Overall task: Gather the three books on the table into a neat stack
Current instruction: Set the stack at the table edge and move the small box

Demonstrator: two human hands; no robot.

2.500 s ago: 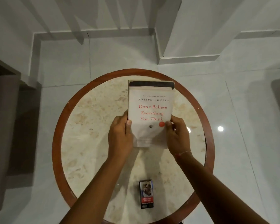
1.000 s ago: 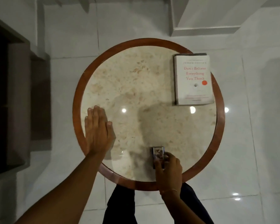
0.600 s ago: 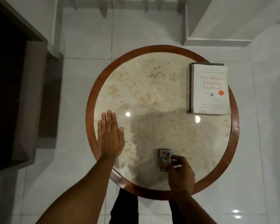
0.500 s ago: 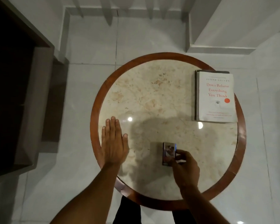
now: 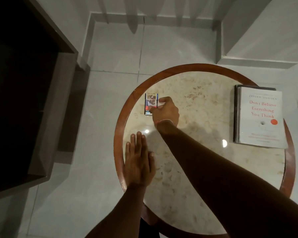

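Observation:
A stack of books (image 5: 260,117) lies at the right edge of the round table (image 5: 205,169), a white book with red lettering on top and darker edges showing beneath it. My right hand (image 5: 165,111) reaches across to the far left of the table, its fingers holding a small printed box (image 5: 150,103) that rests on the marble. My left hand (image 5: 138,162) lies flat, palm down, on the table's left rim with nothing in it.
The table has a marble top and a reddish wooden rim. A dark cabinet or bench (image 5: 29,100) stands to the left on the pale tiled floor (image 5: 113,54). White wall corners rise behind the table.
My right hand has carried the small box from the near edge across to the far left of the table. The left hand stays flat. The book stack has not moved; the camera shifted.

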